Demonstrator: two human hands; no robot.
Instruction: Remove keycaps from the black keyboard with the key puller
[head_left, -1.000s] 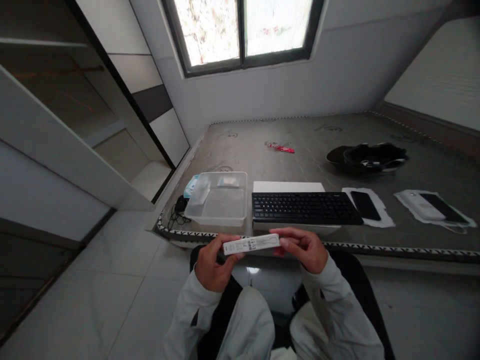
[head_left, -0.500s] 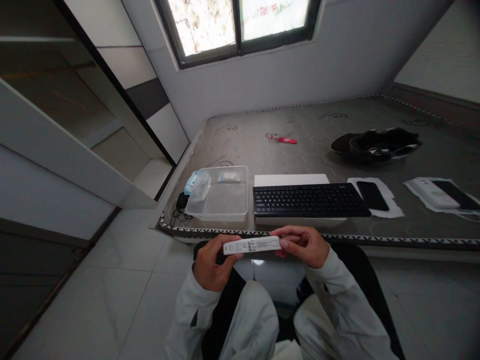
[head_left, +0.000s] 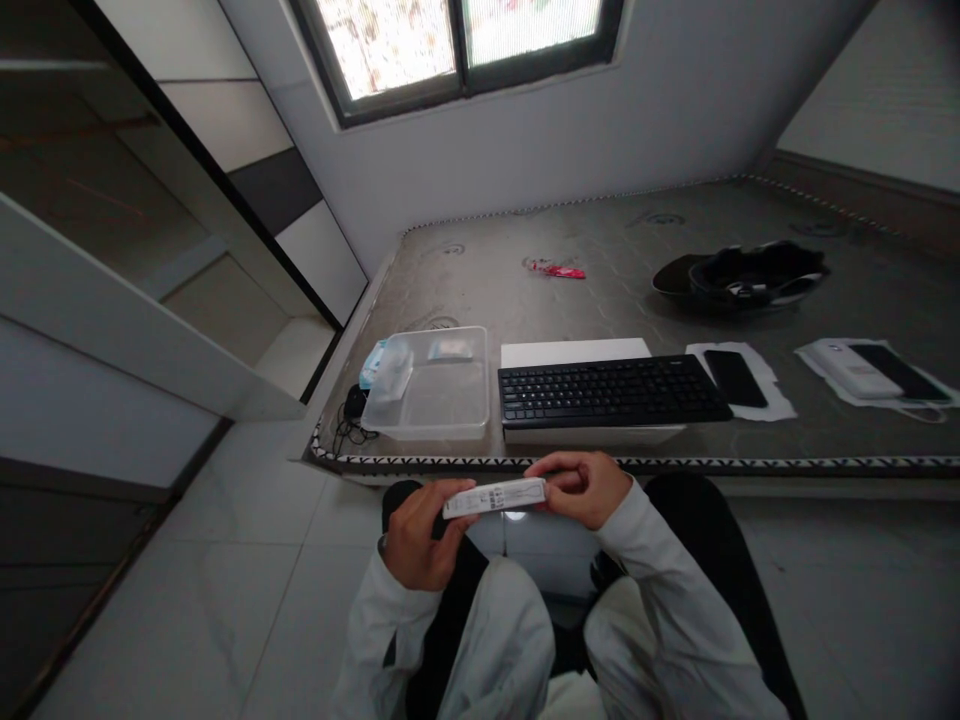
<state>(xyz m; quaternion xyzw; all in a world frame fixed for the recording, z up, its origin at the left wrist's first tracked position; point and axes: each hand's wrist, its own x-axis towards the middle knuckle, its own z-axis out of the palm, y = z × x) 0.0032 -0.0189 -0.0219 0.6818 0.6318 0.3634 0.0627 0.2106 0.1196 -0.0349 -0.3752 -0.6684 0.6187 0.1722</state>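
Observation:
A slim white box with dark print on its side is held level above my lap, in front of the mattress edge. My left hand grips its left end, fingers on top and thumb beneath. At the other end, my right hand has its thumb and fingers closed at the box's tip; the fingertips there are partly hidden. Beyond the hands lie a black keyboard, resting on a white box, and a clear plastic tub with small packets in it.
On the mattress are a black cap, a red wrapper, a black phone on white wrapping and a white device. A black cable lies beside the tub. An open cabinet stands at left.
The view has shifted slightly, so the surroundings sit a little further left and higher. My right hand has moved a little left; both hands still hold the slim white box.

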